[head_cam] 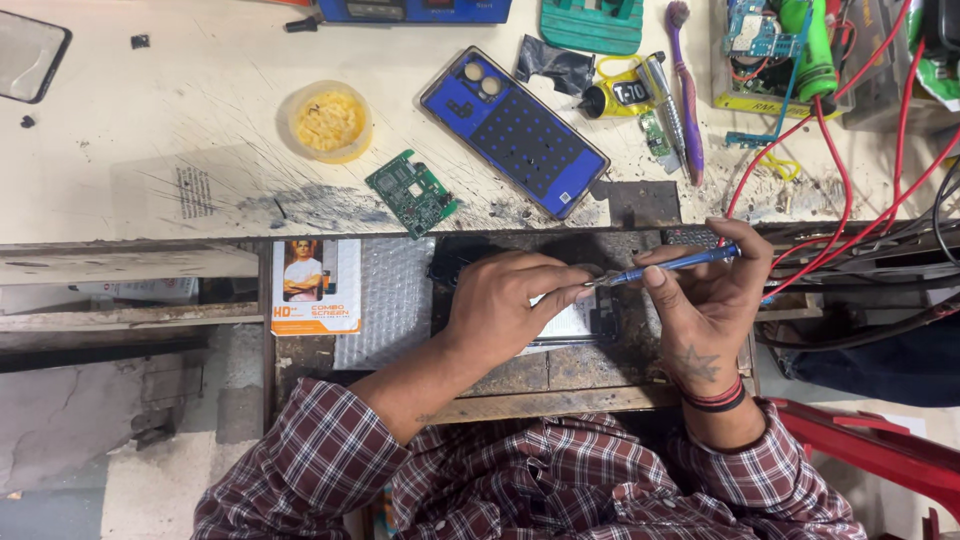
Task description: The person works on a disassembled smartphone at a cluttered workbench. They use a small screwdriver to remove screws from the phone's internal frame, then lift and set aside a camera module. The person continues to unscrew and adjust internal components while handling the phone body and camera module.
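Working on an opened phone (590, 318) in a drawer below the counter (200, 150).
Left hand (505, 300) is pressing curled fingers on the phone; right hand (705, 300) is pinching a blue screwdriver (665, 267), tip at the phone.

Even, bright overhead light on the pale workbench (180, 120); no harsh glare. Recess below it, toward six o'clock, sits in shadow. Focus sharp centrally; slight wide-angle bending at edges.

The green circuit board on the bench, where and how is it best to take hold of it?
Probably pinch the green circuit board by its two long bare edges, coming from above. It lies flat, turned diagonally, apart from the yellow tub and blue phone back cover, so both edges are free.
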Demonstrator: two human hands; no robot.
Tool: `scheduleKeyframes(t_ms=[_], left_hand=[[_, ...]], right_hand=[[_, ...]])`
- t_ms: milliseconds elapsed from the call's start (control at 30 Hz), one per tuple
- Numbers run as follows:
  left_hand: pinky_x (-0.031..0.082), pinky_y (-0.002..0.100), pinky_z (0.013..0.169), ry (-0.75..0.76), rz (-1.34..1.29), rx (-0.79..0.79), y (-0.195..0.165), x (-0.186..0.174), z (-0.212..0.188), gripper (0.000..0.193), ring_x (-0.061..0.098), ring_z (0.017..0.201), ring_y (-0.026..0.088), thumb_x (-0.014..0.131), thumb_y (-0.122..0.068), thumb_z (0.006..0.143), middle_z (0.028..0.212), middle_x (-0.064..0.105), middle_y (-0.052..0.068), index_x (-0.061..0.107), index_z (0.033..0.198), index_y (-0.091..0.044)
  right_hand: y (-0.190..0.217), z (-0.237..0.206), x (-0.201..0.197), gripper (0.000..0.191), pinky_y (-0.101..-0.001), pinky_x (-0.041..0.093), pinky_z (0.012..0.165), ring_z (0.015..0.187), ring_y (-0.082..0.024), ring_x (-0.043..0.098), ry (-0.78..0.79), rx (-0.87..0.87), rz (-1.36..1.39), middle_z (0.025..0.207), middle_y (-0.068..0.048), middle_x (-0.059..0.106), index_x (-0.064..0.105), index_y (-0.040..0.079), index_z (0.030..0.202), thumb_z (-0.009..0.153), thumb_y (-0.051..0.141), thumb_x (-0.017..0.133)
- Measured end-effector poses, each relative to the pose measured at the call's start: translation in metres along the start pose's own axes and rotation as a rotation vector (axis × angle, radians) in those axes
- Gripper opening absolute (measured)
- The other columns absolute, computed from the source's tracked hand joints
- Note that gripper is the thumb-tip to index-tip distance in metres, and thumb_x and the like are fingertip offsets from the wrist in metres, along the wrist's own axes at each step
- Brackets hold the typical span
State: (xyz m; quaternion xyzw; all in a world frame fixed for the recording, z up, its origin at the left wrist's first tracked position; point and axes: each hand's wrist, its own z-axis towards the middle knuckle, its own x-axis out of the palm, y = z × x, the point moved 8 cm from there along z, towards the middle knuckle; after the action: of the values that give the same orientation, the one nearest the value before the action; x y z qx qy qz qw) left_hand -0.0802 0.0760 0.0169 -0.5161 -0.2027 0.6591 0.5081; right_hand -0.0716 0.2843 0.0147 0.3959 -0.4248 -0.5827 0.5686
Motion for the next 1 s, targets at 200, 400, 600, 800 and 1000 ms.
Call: scheduleKeyframes(t_ms=[200, 400, 600, 800, 1000], left_hand=[[0.061, 0.033, 0.071, -0.025, 0.046, 0.038, -0.003, -0.003, 0.000, 0.015, 0.076, 0.081, 0.016, 0.078, -0.030, 0.091, 0.094, 0.079, -0.001, 0.082, 0.098, -0.017], [0.061, 0.032, 0.071, -0.002, 0.049, 0.037, 0.002, 0.003, 0.000, 0.016, 0.076, 0.080, 0.015, 0.077, -0.031, 0.092, 0.094, 0.080, -0.001, 0.082, 0.097, -0.016], [0.061, 0.032, 0.070, 0.026, 0.076, 0.034, 0.004, 0.007, 0.000, 0.018, 0.076, 0.078, 0.014, 0.077, -0.032, 0.093, 0.094, 0.080, -0.001, 0.082, 0.096, -0.016], [0.061, 0.034, 0.074, 0.042, 0.103, 0.017, 0.002, 0.005, 0.000, 0.028, 0.075, 0.083, 0.017, 0.078, -0.038, 0.088, 0.097, 0.079, 0.001, 0.080, 0.105, -0.016], [0.057, 0.038, 0.088, 0.148, 0.175, 0.035, 0.005, 0.014, -0.001, 0.038, 0.072, 0.100, 0.020, 0.079, -0.038, 0.086, 0.113, 0.076, 0.003, 0.076, 0.118, -0.017]], right_hand=[[-0.001, 0.000, -0.002, 0.058, -0.0271, 0.059, 0.088, 0.097, -0.018, 0.072, -0.011, -0.011, 0.018, 0.106, -0.018, 0.072, 0.033, 0.009, 0.143, 0.104, -0.004, 0.074], [0.000, -0.001, -0.002, 0.057, -0.0266, 0.058, 0.088, 0.099, -0.019, 0.072, -0.004, -0.027, -0.039, 0.107, -0.019, 0.072, 0.033, 0.010, 0.143, 0.105, -0.003, 0.074], [0.006, -0.003, 0.002, 0.058, -0.0263, 0.058, 0.088, 0.099, -0.019, 0.073, 0.022, -0.068, -0.119, 0.107, -0.018, 0.072, 0.032, 0.011, 0.143, 0.105, -0.002, 0.074], [0.011, -0.008, -0.003, 0.056, -0.0289, 0.059, 0.093, 0.100, -0.021, 0.073, 0.002, -0.117, -0.177, 0.106, -0.017, 0.072, 0.032, 0.012, 0.145, 0.109, -0.001, 0.073], [0.016, -0.020, -0.031, 0.053, -0.0310, 0.058, 0.095, 0.103, -0.024, 0.076, -0.056, -0.146, -0.236, 0.109, -0.019, 0.072, 0.031, 0.010, 0.149, 0.115, 0.001, 0.071]])
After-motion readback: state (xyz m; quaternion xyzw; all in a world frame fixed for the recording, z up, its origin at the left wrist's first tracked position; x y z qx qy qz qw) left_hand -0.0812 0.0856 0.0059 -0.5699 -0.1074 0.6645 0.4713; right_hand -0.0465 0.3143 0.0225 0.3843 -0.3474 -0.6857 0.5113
